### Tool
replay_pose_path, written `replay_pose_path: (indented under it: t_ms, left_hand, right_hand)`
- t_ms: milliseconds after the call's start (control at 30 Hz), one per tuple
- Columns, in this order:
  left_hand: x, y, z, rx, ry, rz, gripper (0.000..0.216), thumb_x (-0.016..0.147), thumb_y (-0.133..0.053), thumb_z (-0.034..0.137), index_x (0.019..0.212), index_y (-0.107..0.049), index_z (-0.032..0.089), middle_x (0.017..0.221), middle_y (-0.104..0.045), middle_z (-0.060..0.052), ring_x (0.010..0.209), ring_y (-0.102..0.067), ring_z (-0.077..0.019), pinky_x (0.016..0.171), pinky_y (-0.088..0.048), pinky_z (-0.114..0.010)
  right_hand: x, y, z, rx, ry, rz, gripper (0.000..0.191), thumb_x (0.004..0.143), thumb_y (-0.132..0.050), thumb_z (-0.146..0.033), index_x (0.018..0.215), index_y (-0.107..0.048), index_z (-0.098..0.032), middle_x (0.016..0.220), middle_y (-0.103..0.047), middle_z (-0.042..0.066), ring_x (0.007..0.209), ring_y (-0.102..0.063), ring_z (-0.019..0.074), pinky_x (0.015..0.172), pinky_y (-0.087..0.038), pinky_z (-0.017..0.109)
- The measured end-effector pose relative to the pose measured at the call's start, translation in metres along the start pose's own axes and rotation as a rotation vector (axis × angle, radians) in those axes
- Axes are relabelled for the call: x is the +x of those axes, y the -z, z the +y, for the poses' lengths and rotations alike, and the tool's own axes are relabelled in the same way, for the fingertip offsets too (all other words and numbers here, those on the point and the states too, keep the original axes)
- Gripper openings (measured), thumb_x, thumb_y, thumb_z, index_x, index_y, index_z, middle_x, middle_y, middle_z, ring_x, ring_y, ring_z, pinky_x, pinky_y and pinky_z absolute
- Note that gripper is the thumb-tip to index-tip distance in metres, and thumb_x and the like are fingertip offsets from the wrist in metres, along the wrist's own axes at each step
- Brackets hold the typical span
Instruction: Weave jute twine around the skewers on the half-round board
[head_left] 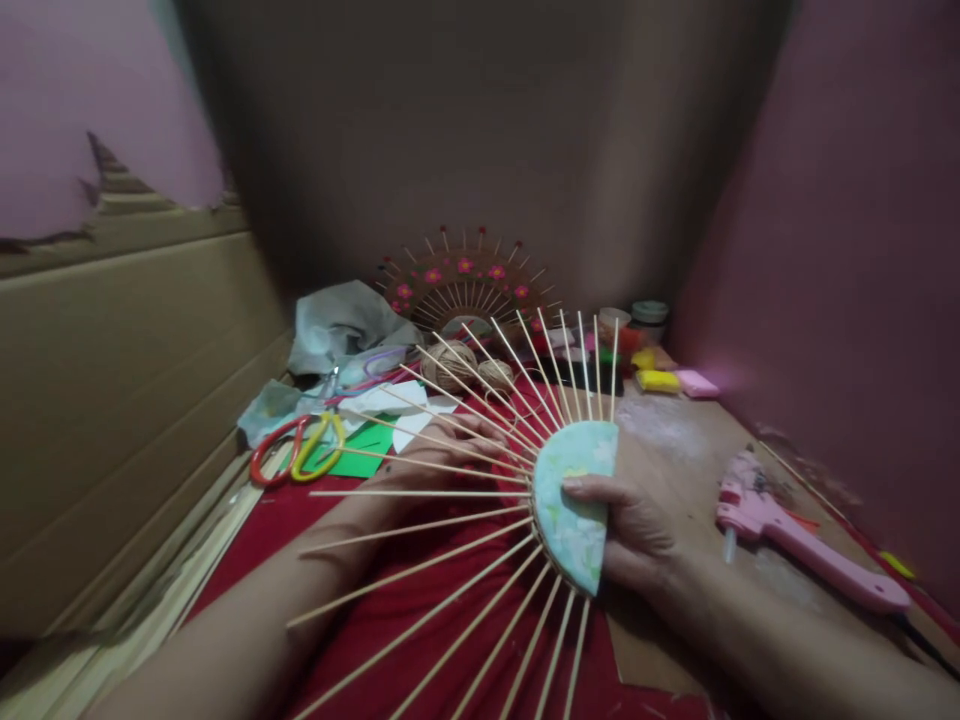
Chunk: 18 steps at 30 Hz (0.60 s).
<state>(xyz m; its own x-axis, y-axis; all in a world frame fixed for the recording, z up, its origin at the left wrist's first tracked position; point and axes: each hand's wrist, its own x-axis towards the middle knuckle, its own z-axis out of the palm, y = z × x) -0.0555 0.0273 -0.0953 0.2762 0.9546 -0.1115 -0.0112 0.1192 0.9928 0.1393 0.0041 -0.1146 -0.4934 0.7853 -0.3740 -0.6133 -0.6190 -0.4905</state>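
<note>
My right hand (634,530) is closed around the straight edge of a pale blue-green half-disc (566,540), thumb flat on its front, and I have it held up in the middle of my view. Thin wooden sticks (420,494) fan out from its curved rim. My left hand (457,440) sits behind them, fingers loosely extended; the sticks cross it, so I can't tell whether it grips anything.

Beyond, I make out two containers side by side: a lidded jar (649,322), its contents hidden from me, and a small translucent cup (613,318), with something orange (628,340) just in front; I can't tell what the cup holds. A crumpled grey plastic bag (337,325) lies far left, its inside unreadable from here. Near it I see scissors (298,458) by a green sheet (367,455), and two balls of twine (450,366) farther in. To my right, a pink glue gun (814,556) rests on a brown board (675,440).
</note>
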Motion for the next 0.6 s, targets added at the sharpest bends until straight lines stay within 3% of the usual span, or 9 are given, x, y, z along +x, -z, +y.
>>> replay_pose_path:
  t_ms: [133,267,467,600]
  left_hand:
    - [-0.004,0.002,0.0,0.009,0.016,0.017,0.018,0.063,-0.07,0.019,0.076,-0.06,0.012,0.062,-0.056,-0.002,0.05,-0.05,-0.0104,0.043,-0.036,-0.02]
    - [-0.002,0.012,0.011,0.103,0.023,-0.088,0.012,0.065,-0.067,0.021,0.07,-0.06,0.012,0.063,-0.056,-0.002,0.052,-0.049,-0.0106,0.048,-0.037,-0.023]
    - [0.011,0.055,0.024,0.269,-0.041,-0.071,0.009,0.059,-0.071,0.016,0.058,-0.064,0.011,0.056,-0.055,-0.001,0.05,-0.047,-0.0085,0.047,-0.034,-0.019]
    - [0.011,0.085,0.021,0.198,-0.069,0.003,0.011,0.059,-0.071,0.017,0.065,-0.063,0.012,0.057,-0.055,-0.001,0.046,-0.047,-0.0085,0.043,-0.033,-0.02]
  right_hand:
    - [0.0,0.004,0.002,-0.009,-0.023,0.005,0.019,0.057,-0.059,-0.003,0.073,-0.064,-0.01,0.063,-0.066,0.005,0.062,-0.061,0.0169,0.078,-0.047,0.037]
    - [-0.002,0.005,0.0,0.037,-0.027,0.034,0.018,0.058,-0.058,-0.002,0.073,-0.064,-0.01,0.065,-0.067,0.005,0.061,-0.061,0.0166,0.077,-0.048,0.037]
    - [-0.003,0.007,-0.004,0.081,-0.029,0.063,0.015,0.056,-0.06,-0.002,0.067,-0.064,-0.011,0.063,-0.067,0.006,0.062,-0.062,0.0184,0.076,-0.048,0.038]
    - [0.0,0.008,-0.006,0.083,0.011,0.106,0.016,0.057,-0.061,0.0,0.068,-0.064,-0.013,0.065,-0.067,0.006,0.062,-0.062,0.0185,0.076,-0.049,0.039]
